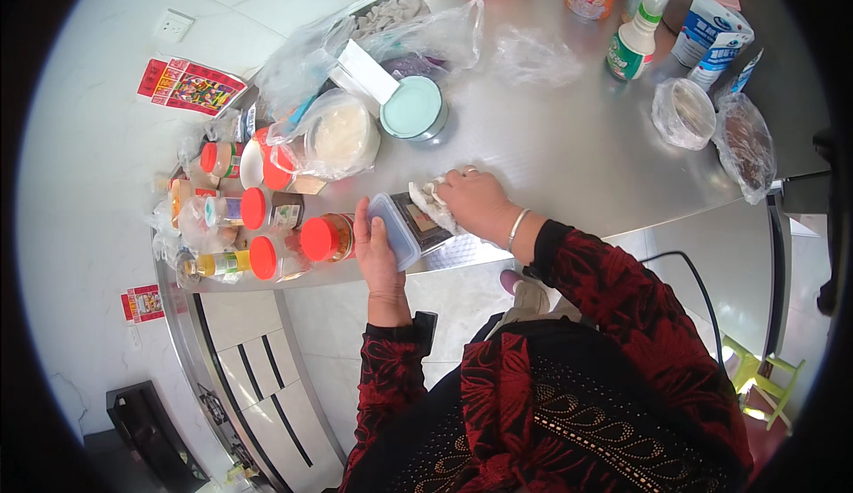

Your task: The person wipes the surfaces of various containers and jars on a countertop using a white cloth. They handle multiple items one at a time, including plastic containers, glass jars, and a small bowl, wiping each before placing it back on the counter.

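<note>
Near the front edge of the metal countertop [526, 140], my left hand [378, 246] grips a rectangular clear container [436, 243] with a translucent bluish lid [394, 230]. The container lies tilted on its side and has dark contents or a dark label on it. My right hand [476, 203] presses a crumpled white cloth [433, 206] against the container's side, its fingers bent around the cloth. Just left of my left hand stands a jar with a red lid [320, 238]. A round container with a mint-green lid [412, 108] stands farther back.
Several red-lidded jars [263, 256] and a yellow bottle [226, 263] crowd the left end. A bagged tub [340, 134] and plastic bags [300, 73] lie behind. At the right are a green-and-white bottle [630, 46], a bagged bowl [684, 114] and pouches [710, 33].
</note>
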`<state>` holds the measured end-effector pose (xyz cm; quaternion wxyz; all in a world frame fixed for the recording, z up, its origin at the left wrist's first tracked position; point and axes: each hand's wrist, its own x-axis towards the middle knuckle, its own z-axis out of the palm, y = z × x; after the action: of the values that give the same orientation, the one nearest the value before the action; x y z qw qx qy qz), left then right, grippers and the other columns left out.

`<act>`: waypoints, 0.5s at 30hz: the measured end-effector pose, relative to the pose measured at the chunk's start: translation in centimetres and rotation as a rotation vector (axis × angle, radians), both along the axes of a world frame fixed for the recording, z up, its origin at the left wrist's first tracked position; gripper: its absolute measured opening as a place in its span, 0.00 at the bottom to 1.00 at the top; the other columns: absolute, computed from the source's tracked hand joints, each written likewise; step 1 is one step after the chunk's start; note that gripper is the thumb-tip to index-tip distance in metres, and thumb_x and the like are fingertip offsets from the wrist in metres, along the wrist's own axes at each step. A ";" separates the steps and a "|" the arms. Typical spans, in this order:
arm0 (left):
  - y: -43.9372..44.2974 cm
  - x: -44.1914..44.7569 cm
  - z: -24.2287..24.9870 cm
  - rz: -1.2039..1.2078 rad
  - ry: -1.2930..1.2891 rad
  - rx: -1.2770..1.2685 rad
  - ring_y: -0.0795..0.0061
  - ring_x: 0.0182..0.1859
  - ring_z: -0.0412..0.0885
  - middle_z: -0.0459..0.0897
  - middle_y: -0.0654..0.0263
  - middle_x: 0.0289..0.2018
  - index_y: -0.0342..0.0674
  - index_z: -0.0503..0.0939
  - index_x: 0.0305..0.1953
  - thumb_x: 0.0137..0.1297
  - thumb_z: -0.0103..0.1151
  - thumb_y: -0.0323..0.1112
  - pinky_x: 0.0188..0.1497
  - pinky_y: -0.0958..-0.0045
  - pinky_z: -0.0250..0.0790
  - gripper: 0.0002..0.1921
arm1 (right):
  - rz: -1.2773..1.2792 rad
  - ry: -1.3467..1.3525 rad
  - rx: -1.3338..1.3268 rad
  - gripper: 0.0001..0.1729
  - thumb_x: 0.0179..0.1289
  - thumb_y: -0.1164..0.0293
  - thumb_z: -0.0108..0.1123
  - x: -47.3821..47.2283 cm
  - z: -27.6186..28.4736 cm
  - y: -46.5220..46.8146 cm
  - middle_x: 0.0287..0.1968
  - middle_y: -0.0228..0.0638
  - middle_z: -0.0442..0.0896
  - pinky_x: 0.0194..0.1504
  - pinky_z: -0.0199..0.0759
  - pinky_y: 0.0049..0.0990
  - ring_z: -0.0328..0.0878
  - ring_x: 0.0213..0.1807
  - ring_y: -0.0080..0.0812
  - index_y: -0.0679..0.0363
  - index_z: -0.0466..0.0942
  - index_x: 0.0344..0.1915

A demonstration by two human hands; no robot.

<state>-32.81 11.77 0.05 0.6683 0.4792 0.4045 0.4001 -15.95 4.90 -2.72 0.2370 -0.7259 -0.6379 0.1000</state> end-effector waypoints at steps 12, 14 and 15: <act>0.0 -0.5 -0.5 0.053 -0.028 0.015 0.75 0.49 0.72 0.73 0.63 0.50 0.37 0.66 0.59 0.68 0.44 0.29 0.55 0.72 0.65 0.18 | -0.041 -0.073 -0.018 0.10 0.52 0.69 0.54 0.8 0.0 1.3 0.36 0.37 0.76 0.36 0.73 0.34 0.76 0.39 0.41 0.56 0.73 0.37; -0.1 -0.4 -0.6 0.108 -0.092 -0.012 0.75 0.47 0.73 0.74 0.63 0.48 0.37 0.67 0.57 0.67 0.45 0.28 0.54 0.72 0.66 0.17 | -0.028 -0.116 0.003 0.12 0.50 0.70 0.56 0.5 0.0 0.2 0.35 0.36 0.76 0.34 0.73 0.32 0.76 0.38 0.40 0.56 0.73 0.38; -0.1 -0.3 -0.6 0.124 -0.070 0.003 0.75 0.47 0.73 0.74 0.63 0.47 0.37 0.68 0.56 0.67 0.46 0.28 0.53 0.72 0.66 0.16 | -0.007 -0.124 0.039 0.13 0.49 0.70 0.56 0.2 0.1 -0.5 0.35 0.36 0.76 0.33 0.73 0.30 0.76 0.37 0.40 0.56 0.73 0.38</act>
<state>-33.06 11.65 -0.59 0.6552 0.4398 0.4092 0.4580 -15.78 4.45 -2.57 0.2113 -0.7281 -0.6508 0.0416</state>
